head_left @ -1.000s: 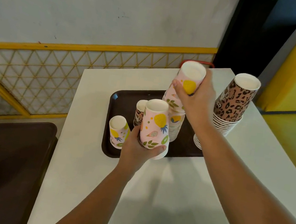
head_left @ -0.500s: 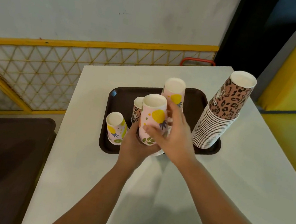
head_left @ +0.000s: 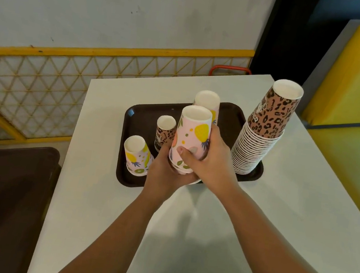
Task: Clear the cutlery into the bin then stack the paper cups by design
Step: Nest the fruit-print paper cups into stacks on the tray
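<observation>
Both hands, left hand (head_left: pixel 164 171) and right hand (head_left: pixel 211 162), wrap the inverted tapered fruit-print paper cup stack (head_left: pixel 191 138); glossy brown tray (head_left: pixel 140 116) beneath, leopard-print cup stack (head_left: pixel 261 134) at three o'clock.

One view only: head cam, wide-angle, worn by the person, looks fwd and down over a white table (head_left: pixel 278 221). Both forearms enter from the bottom edge; the hands meet near frame centre, close to the lens. Tray (head_left: pixel 141 116) sits mid-frame, wall and yellow lattice rail (head_left: pixel 29 90) fill the top. No 2nd view, so no overlap.
</observation>
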{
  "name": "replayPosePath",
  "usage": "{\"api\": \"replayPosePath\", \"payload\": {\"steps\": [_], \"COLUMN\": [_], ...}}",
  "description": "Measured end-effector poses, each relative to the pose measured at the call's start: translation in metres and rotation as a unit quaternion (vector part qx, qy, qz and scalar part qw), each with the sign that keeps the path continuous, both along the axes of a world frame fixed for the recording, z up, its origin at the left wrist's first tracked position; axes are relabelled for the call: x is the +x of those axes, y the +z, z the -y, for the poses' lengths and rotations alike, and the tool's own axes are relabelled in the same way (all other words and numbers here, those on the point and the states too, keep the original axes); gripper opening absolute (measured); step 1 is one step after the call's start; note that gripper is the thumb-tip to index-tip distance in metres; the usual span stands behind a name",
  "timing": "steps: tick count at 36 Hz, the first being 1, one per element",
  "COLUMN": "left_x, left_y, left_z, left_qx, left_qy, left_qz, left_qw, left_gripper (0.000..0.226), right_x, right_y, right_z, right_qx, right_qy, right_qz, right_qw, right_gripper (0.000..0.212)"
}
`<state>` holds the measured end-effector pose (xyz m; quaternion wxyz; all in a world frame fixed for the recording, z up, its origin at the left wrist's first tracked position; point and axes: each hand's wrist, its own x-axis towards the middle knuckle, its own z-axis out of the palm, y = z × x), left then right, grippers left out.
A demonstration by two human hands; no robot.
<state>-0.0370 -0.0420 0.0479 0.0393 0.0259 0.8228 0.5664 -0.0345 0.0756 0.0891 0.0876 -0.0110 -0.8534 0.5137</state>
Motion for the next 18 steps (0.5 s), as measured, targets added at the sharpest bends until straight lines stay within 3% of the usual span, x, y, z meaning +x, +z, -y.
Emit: {"api": "replayPosePath", "payload": {"steps": [10, 18], "left_x": [-0.006, -0.007], "left_y": [-0.003, -0.004], "left_z": [0.001, 0.0], "left_qx": [0.026, 0.004], "left_qy": [-0.019, -0.017], "left_qz": [0.013, 0.03], "left_qw": [0.999, 0.999], "left_gripper": [0.081, 0.079], "right_x": [-0.009, -0.016], "right_y": [0.003, 0.008], "right_z": [-0.008, -0.011], "right_qx": [-0.045, -0.042], "right_qy": [0.035, 0.013], "right_qz": [0.022, -0.028], "right_qw": [0.998, 0.999], "right_gripper": [0.066, 0.056]}}
